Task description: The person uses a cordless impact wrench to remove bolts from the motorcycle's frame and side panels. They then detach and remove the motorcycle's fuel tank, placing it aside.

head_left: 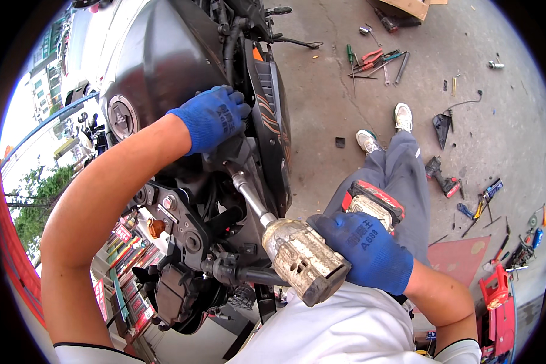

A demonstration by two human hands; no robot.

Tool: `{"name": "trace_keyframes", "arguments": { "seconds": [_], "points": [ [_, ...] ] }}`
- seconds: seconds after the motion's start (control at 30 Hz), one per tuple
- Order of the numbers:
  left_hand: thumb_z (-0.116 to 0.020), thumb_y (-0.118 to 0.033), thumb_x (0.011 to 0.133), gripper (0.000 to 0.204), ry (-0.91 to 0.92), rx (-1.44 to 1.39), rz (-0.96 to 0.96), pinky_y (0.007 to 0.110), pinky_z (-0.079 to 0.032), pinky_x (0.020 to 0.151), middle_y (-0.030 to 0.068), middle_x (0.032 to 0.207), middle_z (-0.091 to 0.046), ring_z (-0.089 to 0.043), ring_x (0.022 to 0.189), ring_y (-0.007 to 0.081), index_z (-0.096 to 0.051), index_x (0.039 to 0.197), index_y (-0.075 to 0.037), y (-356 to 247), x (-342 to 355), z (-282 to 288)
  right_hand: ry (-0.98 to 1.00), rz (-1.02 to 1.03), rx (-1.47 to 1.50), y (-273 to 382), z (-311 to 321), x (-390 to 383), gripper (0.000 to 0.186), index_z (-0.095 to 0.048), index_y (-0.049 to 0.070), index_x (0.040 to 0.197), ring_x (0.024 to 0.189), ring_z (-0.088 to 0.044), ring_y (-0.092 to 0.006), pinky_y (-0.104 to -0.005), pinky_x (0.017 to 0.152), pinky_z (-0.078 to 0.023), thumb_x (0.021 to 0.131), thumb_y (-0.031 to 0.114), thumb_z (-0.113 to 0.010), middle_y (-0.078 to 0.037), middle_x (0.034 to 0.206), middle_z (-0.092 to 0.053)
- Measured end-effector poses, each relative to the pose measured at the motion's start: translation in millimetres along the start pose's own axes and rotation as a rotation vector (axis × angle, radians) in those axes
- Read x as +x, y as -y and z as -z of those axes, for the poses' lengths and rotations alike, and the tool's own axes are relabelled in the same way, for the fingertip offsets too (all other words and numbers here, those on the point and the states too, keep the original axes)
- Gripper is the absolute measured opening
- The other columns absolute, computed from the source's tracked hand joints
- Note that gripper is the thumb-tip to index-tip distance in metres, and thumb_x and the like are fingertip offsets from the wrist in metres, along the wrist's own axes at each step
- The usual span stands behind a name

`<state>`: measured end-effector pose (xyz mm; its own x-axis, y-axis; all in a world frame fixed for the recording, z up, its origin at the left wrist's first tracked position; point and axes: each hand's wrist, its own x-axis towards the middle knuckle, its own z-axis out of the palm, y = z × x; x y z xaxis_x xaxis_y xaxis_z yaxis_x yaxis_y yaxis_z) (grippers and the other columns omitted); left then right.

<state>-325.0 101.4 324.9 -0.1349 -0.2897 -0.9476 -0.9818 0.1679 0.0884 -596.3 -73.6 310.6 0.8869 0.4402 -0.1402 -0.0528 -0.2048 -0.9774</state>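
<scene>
My right hand (370,249), in a blue knit glove, is wrapped round the handle of a worn cordless impact wrench (306,258). A red and black battery (376,203) sits at the end of its handle. From its nose a silver extension bar (250,197) reaches up and left, its tip at the dark panel below my other glove. My left hand (215,118), also gloved in blue, rests with fingers curled over the black fairing panel (239,148) beside the fuel tank (164,54) of a motorcycle. Its fingertips are partly hidden.
Handlebar controls (224,270) and the top clamp (191,239) lie below the tank. On the concrete floor are pliers and screwdrivers (376,60), a cordless drill (444,179), a black plastic part (443,127) and a red tool box (497,327). A cardboard box (406,6) stands at the top edge.
</scene>
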Motion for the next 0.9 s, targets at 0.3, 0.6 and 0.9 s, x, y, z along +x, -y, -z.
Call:
{"name": "trace_keyframes", "arguments": {
  "seconds": [0.3, 0.6, 0.9],
  "points": [
    [-0.079, -0.032, 0.061, 0.039, 0.037, 0.011, 0.021, 0.032, -0.041, 0.089, 0.003, 0.106, -0.058, -0.052, 0.107, 0.0206, -0.069, 0.095, -0.017, -4, 6, 5, 0.023, -0.01, 0.536, -39, -1, -1, 0.043, -0.055, 0.003, 0.117, 0.093, -0.064, -0.029, -0.0352, 0.079, -0.05, 0.079, 0.019, -0.068, -0.015, 0.102, -0.065],
    [-0.076, -0.031, 0.062, 0.042, -0.005, 0.112, 0.111, 0.033, -0.038, 0.095, 0.0066, 0.116, -0.057, -0.05, 0.112, 0.0224, -0.069, 0.098, -0.009, -19, 26, -19, -0.165, 0.075, 0.524, -44, -17, 2, 0.053, -0.054, 0.004, 0.118, 0.085, -0.065, -0.0313, -0.0371, 0.076, -0.051, 0.073, 0.022, -0.075, -0.015, 0.094, -0.065],
    [-0.08, -0.045, 0.056, 0.062, 0.194, -0.003, -0.03, 0.035, -0.037, 0.098, 0.0094, 0.119, -0.056, -0.048, 0.115, 0.0242, -0.067, 0.103, -0.006, -8, 25, 14, -0.223, 0.044, 0.513, -32, -10, 2, 0.05, -0.055, 0.007, 0.117, 0.082, -0.065, -0.0309, -0.0385, 0.071, -0.051, 0.073, 0.022, -0.074, -0.014, 0.088, -0.065]
  ]
}}
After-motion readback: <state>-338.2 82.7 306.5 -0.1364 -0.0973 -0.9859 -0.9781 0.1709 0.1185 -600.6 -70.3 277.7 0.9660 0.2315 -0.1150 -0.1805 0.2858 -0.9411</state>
